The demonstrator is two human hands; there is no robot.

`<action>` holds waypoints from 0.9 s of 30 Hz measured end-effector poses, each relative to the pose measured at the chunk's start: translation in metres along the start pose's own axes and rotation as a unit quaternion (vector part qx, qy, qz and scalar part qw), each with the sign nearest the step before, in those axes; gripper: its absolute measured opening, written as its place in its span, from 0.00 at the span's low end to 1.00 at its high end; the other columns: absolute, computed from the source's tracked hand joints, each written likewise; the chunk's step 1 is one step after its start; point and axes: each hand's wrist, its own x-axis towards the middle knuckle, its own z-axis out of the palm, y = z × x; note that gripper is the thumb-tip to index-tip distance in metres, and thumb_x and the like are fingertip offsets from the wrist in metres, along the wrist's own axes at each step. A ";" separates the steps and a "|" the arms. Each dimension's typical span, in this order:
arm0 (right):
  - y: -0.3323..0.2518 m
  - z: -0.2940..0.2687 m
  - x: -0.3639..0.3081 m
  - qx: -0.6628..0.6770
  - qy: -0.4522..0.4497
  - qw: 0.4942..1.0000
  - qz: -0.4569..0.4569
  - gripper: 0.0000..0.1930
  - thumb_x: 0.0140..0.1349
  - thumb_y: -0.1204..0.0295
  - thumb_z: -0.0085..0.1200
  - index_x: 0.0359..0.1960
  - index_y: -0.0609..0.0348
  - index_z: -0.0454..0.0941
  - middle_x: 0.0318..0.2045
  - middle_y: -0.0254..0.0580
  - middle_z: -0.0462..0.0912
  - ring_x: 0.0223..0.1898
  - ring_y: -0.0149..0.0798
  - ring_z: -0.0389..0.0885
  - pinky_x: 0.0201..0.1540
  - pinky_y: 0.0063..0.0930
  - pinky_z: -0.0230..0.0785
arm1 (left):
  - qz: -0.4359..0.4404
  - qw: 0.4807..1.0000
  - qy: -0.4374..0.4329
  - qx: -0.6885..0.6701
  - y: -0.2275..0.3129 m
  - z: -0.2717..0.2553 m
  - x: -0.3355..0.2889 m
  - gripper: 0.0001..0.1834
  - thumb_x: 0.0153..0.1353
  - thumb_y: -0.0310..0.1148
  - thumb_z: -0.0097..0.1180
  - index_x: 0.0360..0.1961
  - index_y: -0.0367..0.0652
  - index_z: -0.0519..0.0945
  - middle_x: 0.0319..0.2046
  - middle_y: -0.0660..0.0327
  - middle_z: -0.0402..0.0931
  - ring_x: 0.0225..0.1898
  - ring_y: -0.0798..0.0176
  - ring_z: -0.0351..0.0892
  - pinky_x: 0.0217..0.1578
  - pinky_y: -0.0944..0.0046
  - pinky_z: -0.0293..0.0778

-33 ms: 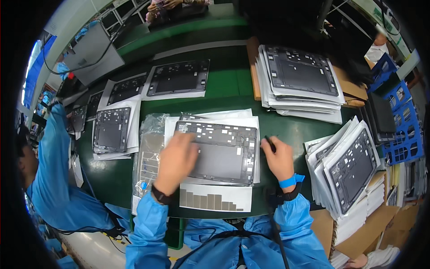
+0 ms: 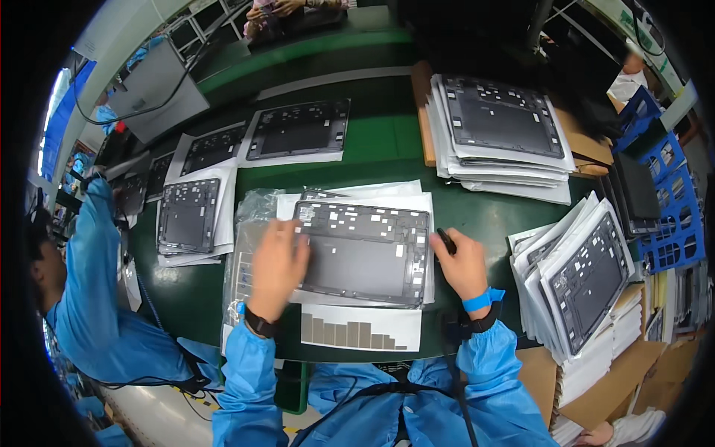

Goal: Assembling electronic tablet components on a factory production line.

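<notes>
Clasping a black tool [image 2: 447, 241], the right hand [image 2: 465, 268] is closed; in the blurred left hand [image 2: 273, 270], fingers and thumb are parted over a dark panel [image 2: 361, 262] with white labels [image 2: 400, 251].

On my left I see a co-worker [image 2: 126, 335] in a blue smock, one sleeve [image 2: 91, 246] raised. Beyond them I make out a slanted grey board [image 2: 160, 93]. Across the green bench [image 2: 380, 141], another person [image 2: 261, 18] in pink is only partly in view. To my right, a blue openwork crate [image 2: 679, 216] stands past a flap of brown cardboard [image 2: 614, 384], with a pale sleeve [image 2: 638, 429] near my lower edge.
</notes>
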 end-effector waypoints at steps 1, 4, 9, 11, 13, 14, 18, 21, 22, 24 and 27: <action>-0.007 0.003 -0.003 -0.023 -0.028 0.999 0.012 0.16 0.63 0.62 0.61 0.29 0.65 0.78 0.22 0.50 0.82 0.25 0.53 0.83 0.29 0.41 0.71 | -0.033 0.998 0.025 0.055 -0.021 -0.007 -0.009 0.15 0.65 0.33 0.57 0.50 0.39 0.76 0.44 0.49 0.74 0.40 0.41 0.79 0.36 0.46 0.76; -0.006 0.007 -0.005 -0.030 -0.039 0.999 0.007 0.17 0.58 0.59 0.67 0.28 0.61 0.79 0.19 0.44 0.81 0.22 0.49 0.81 0.26 0.41 0.70 | -0.046 0.998 -0.014 0.036 -0.048 -0.004 -0.018 0.17 0.61 0.39 0.64 0.44 0.38 0.79 0.37 0.50 0.77 0.36 0.42 0.80 0.35 0.47 0.75; 0.005 0.008 -0.005 -0.037 -0.038 0.998 -0.015 0.16 0.58 0.60 0.67 0.28 0.60 0.78 0.16 0.40 0.78 0.20 0.45 0.80 0.25 0.39 0.69 | -0.090 0.996 -0.005 0.002 -0.032 0.001 -0.011 0.17 0.57 0.38 0.69 0.40 0.38 0.80 0.29 0.53 0.78 0.32 0.47 0.80 0.33 0.52 0.74; 0.005 0.008 -0.005 -0.035 -0.040 0.998 -0.019 0.16 0.58 0.60 0.67 0.28 0.60 0.78 0.17 0.41 0.79 0.20 0.46 0.80 0.25 0.39 0.69 | -0.087 0.996 0.031 0.000 -0.032 0.005 -0.008 0.16 0.58 0.38 0.68 0.40 0.39 0.81 0.29 0.53 0.78 0.33 0.47 0.80 0.33 0.51 0.74; 0.004 0.008 -0.005 -0.037 -0.049 0.998 -0.019 0.16 0.58 0.60 0.67 0.28 0.59 0.78 0.17 0.41 0.80 0.21 0.47 0.81 0.25 0.40 0.70 | -0.065 0.996 0.058 -0.002 -0.031 0.008 -0.007 0.16 0.58 0.39 0.68 0.41 0.38 0.81 0.29 0.53 0.78 0.33 0.47 0.80 0.33 0.51 0.74; 0.004 0.008 -0.005 -0.036 -0.047 0.998 -0.021 0.16 0.58 0.60 0.67 0.28 0.59 0.78 0.17 0.41 0.80 0.21 0.47 0.81 0.25 0.40 0.70 | -0.046 0.996 0.080 -0.005 -0.032 0.010 -0.006 0.17 0.59 0.39 0.67 0.42 0.38 0.81 0.29 0.53 0.78 0.34 0.47 0.81 0.33 0.51 0.74; 0.007 0.009 -0.005 -0.034 -0.043 0.998 -0.023 0.16 0.58 0.59 0.67 0.28 0.59 0.78 0.19 0.42 0.81 0.23 0.48 0.82 0.26 0.40 0.71 | -0.079 0.995 0.061 -0.013 -0.045 0.015 0.005 0.17 0.60 0.40 0.67 0.41 0.37 0.81 0.28 0.53 0.79 0.33 0.48 0.81 0.32 0.52 0.74; 0.009 0.012 -0.004 -0.035 -0.034 0.999 -0.019 0.17 0.58 0.58 0.67 0.29 0.60 0.78 0.20 0.42 0.82 0.24 0.49 0.83 0.27 0.41 0.71 | -0.096 0.995 0.024 -0.030 -0.049 0.017 0.011 0.16 0.60 0.42 0.66 0.36 0.37 0.82 0.25 0.55 0.80 0.27 0.50 0.82 0.28 0.53 0.74; 0.009 0.014 -0.004 -0.034 -0.027 0.999 -0.019 0.17 0.58 0.58 0.67 0.29 0.60 0.78 0.20 0.43 0.82 0.25 0.49 0.83 0.28 0.42 0.72 | -0.117 0.992 0.007 -0.045 -0.050 0.018 0.013 0.16 0.61 0.41 0.66 0.34 0.36 0.82 0.23 0.55 0.81 0.26 0.51 0.82 0.28 0.54 0.74; 0.009 0.017 -0.002 -0.033 -0.023 0.999 -0.022 0.18 0.58 0.58 0.68 0.30 0.60 0.78 0.21 0.43 0.82 0.25 0.50 0.83 0.28 0.42 0.72 | -0.136 0.989 -0.009 -0.060 -0.058 0.022 0.015 0.16 0.61 0.41 0.65 0.31 0.36 0.82 0.21 0.55 0.81 0.24 0.51 0.82 0.27 0.55 0.73; 0.007 0.016 -0.003 -0.030 -0.021 0.999 -0.021 0.18 0.58 0.58 0.68 0.30 0.60 0.78 0.21 0.43 0.83 0.26 0.50 0.83 0.29 0.42 0.72 | -0.146 0.977 0.008 -0.157 -0.078 0.027 0.011 0.13 0.64 0.35 0.62 0.30 0.33 0.80 0.17 0.64 0.73 0.21 0.72 0.69 0.22 0.65 0.64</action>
